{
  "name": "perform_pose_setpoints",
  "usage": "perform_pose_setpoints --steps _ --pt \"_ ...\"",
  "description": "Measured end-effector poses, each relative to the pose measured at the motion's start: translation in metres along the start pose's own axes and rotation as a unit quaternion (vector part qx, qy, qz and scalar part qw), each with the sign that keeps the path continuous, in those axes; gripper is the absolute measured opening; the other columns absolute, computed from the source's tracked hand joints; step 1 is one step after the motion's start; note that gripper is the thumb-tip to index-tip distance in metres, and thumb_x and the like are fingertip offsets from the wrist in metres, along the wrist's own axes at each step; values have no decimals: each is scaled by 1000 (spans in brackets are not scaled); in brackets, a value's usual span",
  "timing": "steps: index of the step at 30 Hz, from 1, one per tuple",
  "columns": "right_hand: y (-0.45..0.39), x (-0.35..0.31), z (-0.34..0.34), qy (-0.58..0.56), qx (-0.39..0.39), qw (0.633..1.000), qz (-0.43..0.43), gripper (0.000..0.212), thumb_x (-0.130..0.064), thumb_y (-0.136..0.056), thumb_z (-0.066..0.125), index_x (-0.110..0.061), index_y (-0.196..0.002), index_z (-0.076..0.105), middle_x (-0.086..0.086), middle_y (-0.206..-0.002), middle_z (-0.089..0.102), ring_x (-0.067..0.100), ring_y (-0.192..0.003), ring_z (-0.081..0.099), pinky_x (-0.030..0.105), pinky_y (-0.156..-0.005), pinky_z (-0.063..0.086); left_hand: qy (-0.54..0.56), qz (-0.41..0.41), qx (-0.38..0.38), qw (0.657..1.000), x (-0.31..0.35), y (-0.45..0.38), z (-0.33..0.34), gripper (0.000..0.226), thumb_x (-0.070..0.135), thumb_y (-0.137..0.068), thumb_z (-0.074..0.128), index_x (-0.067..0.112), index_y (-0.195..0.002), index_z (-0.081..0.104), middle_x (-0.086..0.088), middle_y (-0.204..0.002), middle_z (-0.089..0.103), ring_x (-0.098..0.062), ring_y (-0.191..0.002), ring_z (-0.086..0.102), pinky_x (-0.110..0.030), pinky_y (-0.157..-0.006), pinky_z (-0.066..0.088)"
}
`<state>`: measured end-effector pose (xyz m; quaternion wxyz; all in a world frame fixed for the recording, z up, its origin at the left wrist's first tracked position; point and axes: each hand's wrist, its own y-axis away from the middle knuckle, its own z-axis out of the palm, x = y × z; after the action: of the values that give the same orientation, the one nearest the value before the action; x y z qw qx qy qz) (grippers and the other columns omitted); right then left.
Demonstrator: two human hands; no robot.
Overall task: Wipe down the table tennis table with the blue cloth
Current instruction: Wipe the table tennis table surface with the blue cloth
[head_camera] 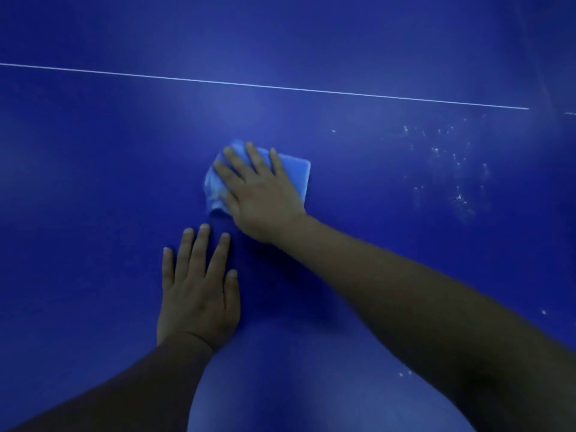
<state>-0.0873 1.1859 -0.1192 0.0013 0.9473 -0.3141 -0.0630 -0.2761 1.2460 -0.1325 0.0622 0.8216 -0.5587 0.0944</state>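
The dark blue table tennis table (93, 182) fills the whole view. A folded light blue cloth (296, 173) lies on it near the middle. My right hand (258, 194) presses flat on the cloth with straight, spread fingers and covers most of it. My left hand (196, 291) rests flat on the bare table just nearer to me, fingers straight, holding nothing.
A thin white line (280, 87) crosses the table beyond the cloth, from left to right. White specks and smears (455, 169) are scattered over the surface to the right of the cloth. A few more specks (405, 374) lie near my right forearm.
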Motion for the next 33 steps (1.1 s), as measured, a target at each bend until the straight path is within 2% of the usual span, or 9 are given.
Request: perform_pose_setpoints --steps 5,9,12,16,20,23,25,29,33 --pt "-25 137 -16 76 27 968 237 70 -55 -96 15 -15 -150 35 10 -159 32 41 -145 28 61 -110 26 -2 -2 -10 1000 -1 -1 0 60 39 -98 29 15 -153 40 -12 -163 27 -29 -153 15 -52 -123 4" --pt "6 197 -27 -6 56 900 433 62 -49 -103 17 -16 -155 29 5 -166 20 37 -151 15 63 -117 14 -7 -2 -19 1000 -1 -1 -2 60 39 -99 29 15 -153 38 -11 -164 26 -30 -153 16 -51 -123 3" --pt "-17 125 -21 34 44 947 315 75 -56 -96 11 -12 -154 32 11 -163 27 41 -148 23 61 -116 19 -12 -4 -27 1000 -1 -3 -3 60 39 -98 29 14 -152 39 -13 -163 27 -31 -153 16 -52 -123 3" --pt "-39 61 -14 23 -35 997 58 57 -45 -105 22 -22 -157 25 1 -166 19 31 -153 14 54 -120 11 -17 -7 -28 999 -1 -2 -3 62 39 -97 30 13 -152 40 -13 -163 26 -31 -153 15 -51 -123 1" --pt "-29 166 -25 92 28 960 261 73 -58 -96 10 -19 -153 33 6 -162 29 37 -146 27 58 -112 26 -7 -6 -20 1000 1 -2 -3 62 39 -96 31 11 -150 43 -15 -162 28 -35 -152 19 -55 -123 6" --pt "-12 208 -33 15 50 903 426 69 -57 -101 15 -18 -157 25 5 -165 20 37 -150 17 60 -117 17 -5 -6 -23 1000 0 -2 -3 62 39 -96 32 10 -149 44 -16 -161 28 -36 -152 19 -57 -122 7" --pt "-21 171 -30 34 46 925 376 73 -56 -98 9 -16 -156 26 8 -165 22 39 -149 20 60 -116 18 0 -3 -23 1000 -1 -2 -3 62 39 -95 32 10 -149 45 -16 -161 29 -36 -151 20 -58 -122 9" --pt "-47 89 -14 28 5 991 130 57 -44 -105 18 -23 -158 24 -1 -166 18 32 -153 12 56 -121 12 -8 -9 -24 1000 0 -2 -3 63 40 -95 31 11 -149 45 -15 -162 28 -34 -152 18 -59 -122 10" --pt "-48 188 -29 67 -5 978 197 63 -56 -101 20 -27 -156 26 -2 -165 21 36 -150 20 60 -115 21 -4 -8 -30 999 -1 -3 -2 63 41 -96 30 12 -151 42 -15 -162 27 -33 -153 16 -56 -123 6"
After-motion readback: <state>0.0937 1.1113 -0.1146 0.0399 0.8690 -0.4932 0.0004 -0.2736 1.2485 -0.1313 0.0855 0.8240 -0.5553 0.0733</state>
